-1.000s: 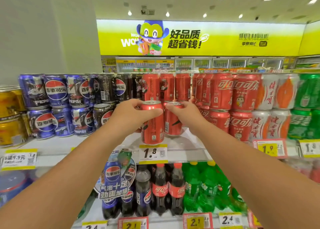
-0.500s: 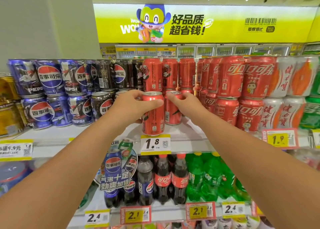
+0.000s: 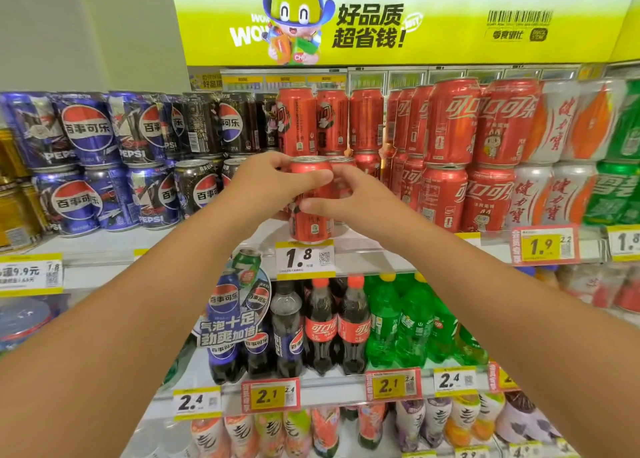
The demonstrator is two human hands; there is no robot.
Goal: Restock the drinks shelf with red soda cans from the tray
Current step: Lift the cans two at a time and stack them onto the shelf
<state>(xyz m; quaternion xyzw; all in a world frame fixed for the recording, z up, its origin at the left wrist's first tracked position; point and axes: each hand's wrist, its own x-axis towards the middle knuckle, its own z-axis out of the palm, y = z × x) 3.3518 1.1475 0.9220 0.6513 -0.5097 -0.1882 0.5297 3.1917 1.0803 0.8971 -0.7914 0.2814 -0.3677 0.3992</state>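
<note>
Red soda can (image 3: 311, 211) | both hands (image 3: 277, 187) grip it | tag (image 3: 305, 258) "1.8"

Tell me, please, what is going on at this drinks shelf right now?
A person is restocking canned drinks. Both bare hands are on one red soda can at the front edge of the shelf, just above the 1.8 price tag: the left hand wraps its top and side, and the right hand presses its front. A second red can stands right behind it. Stacked red cans fill the space to the right, blue cola cans the left.
</note>
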